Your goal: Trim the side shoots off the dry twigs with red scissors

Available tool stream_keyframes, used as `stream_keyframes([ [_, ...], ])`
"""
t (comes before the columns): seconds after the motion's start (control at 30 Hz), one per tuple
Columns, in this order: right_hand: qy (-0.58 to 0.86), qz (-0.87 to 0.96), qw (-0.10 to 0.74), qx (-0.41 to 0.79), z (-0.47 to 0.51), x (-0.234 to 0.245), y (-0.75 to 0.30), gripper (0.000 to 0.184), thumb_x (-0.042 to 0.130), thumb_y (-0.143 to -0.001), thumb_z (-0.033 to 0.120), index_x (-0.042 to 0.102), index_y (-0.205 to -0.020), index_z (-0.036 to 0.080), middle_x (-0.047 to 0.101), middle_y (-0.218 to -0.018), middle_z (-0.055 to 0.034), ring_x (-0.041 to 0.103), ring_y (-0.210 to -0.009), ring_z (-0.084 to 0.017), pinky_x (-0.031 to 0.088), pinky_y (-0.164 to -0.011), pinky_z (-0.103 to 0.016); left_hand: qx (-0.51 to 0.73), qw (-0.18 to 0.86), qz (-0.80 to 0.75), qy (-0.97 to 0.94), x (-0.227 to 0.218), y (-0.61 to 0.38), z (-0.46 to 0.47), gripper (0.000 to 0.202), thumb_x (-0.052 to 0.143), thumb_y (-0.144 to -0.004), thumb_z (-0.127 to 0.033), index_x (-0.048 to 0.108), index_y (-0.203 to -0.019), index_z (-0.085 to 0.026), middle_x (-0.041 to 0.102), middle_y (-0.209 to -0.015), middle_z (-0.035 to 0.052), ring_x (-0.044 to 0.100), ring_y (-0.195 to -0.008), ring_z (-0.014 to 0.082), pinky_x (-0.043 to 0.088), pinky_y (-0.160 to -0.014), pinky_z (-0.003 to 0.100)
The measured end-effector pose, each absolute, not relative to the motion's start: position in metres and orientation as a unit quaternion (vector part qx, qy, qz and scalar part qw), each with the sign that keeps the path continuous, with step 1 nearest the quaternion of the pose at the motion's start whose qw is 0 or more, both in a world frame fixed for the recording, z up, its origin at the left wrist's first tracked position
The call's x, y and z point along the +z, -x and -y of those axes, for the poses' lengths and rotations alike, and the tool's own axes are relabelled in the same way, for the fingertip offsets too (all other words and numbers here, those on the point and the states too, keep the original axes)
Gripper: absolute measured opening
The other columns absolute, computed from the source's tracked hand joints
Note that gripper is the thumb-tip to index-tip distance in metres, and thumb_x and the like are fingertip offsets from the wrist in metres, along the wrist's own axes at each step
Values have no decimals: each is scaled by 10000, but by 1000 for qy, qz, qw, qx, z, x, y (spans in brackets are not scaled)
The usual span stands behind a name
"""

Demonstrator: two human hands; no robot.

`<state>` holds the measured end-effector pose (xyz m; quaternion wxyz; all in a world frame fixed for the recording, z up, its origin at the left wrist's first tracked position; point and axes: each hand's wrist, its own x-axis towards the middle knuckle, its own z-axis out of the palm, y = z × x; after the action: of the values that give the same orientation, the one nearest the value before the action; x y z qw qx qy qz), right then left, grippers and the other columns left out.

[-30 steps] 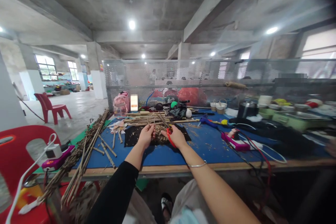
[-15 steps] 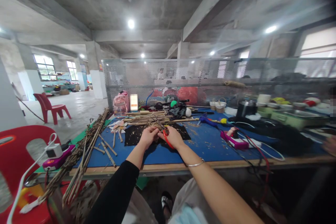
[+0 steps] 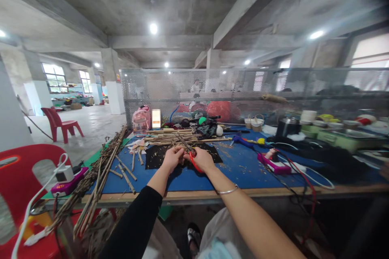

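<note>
Head view shows the right hand (image 3: 203, 159) with its grip wrapped around the red handles of a pair of scissors (image 3: 193, 161), whose blades point up and away to the left, above a black cloth (image 3: 154, 157) on the blue-topped table (image 3: 240, 174). The left hand (image 3: 172, 158) is just beside it, thumb and fingers bent toward the right hand; I cannot tell whether its grip is clenched on something, as the fingertips are too small to make out. Dry scraps lie scattered over the cloth.

Long sticks (image 3: 167, 139) lie across the table just beyond the cloth, and short sticks (image 3: 127, 178) lie to its left. Dry stalks (image 3: 99, 172) run along the table's left side and hang past its near edge. Behind the long sticks, a phone (image 3: 156, 118) with a lit screen stands upright beside a pink bag (image 3: 141, 119).
</note>
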<state>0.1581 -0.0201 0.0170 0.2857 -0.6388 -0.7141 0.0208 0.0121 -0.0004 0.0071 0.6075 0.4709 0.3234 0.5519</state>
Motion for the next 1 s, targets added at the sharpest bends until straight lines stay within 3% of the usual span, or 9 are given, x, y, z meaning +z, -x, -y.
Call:
stream_keyframes([
  [0.4, 627, 727, 278, -12, 23, 18, -154, 488, 502, -690, 625, 532, -895, 183, 618, -915, -75, 582, -840, -210, 354, -643, -256, 561, 584, -356, -466, 7, -12, -1, 252, 712, -591, -292, 580, -726, -125, 608, -587, 3, 492, -437, 62, 392, -456, 183],
  [0.6, 640, 722, 262, 9, 27, 21, -154, 493, 462, -709, 641, 536, -906, 195, 630, -885, -63, 596, -817, -206, 355, -619, -249, 560, 589, -347, -468, 6, -13, -3, 260, 705, -597, -285, 585, -764, -126, 619, -618, 12, 524, -484, 74, 401, -477, 183],
  [1.0, 651, 715, 255, 2, 29, 24, -154, 505, 433, -704, 676, 584, -832, 212, 659, -829, -75, 612, -801, -224, 363, -610, -254, 568, 529, -368, -512, 9, -11, 2, 291, 635, -645, -404, 513, -687, -142, 546, -510, -27, 449, -388, 60, 326, -390, 181],
])
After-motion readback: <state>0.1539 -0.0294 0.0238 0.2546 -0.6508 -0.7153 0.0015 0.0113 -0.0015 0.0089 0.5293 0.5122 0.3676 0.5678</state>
